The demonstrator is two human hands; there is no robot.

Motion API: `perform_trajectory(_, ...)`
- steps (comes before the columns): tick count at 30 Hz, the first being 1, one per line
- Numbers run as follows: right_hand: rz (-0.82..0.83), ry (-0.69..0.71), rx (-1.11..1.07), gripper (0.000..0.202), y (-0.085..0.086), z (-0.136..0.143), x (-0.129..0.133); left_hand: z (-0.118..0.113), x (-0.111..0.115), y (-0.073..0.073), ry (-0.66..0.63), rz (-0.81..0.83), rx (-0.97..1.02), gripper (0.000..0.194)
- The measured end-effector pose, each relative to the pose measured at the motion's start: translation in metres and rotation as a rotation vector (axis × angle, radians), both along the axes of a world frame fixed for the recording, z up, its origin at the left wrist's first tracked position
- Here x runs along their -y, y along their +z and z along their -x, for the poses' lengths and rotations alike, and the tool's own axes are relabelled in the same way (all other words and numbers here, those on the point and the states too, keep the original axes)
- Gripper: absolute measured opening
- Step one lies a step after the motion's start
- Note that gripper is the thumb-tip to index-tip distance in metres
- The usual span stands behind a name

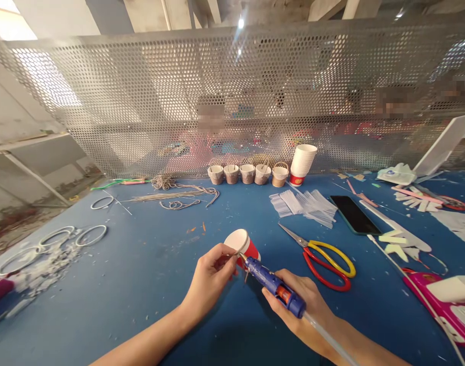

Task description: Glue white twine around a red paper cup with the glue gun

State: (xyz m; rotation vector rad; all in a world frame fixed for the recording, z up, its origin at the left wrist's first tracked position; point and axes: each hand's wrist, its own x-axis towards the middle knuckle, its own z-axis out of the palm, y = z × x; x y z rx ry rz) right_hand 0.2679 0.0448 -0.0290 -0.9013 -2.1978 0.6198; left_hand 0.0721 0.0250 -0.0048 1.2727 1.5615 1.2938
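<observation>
Right grip [304, 296] closed around glue gun [269, 282], markings [259, 270] illegible; left grip [211, 272] closed on cup [240, 240]

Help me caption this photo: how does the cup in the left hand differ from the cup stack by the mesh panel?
The held cup is single; the cup stack is many nested cups. The held cup tilts in the left hand, while the cup stack stands on the blue table. The held cup shows a broad red wall; the cup stack is mostly white, red only at its base. Both show white and red.
</observation>
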Motion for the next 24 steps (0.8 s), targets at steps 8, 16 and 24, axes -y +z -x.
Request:
perform_trajectory(8,-0.080,-0.013,-0.024,0.014,-0.0014,-0.0013,-0.0008,-0.0024,0.0007,0.0046,-0.016,0.009,0.037,0.012)
perform_trajectory(16,-0.113,-0.010,-0.033,0.015,0.0026,-0.0004,-0.0027,-0.0017,0.0013,0.0045,-0.009,-0.007,0.031,0.012)
perform_trajectory(24,-0.116,-0.030,-0.027,0.018,0.0062,-0.0017,-0.0022,0.0003,0.0013,0.0029,-0.009,-0.004,0.039,0.010)
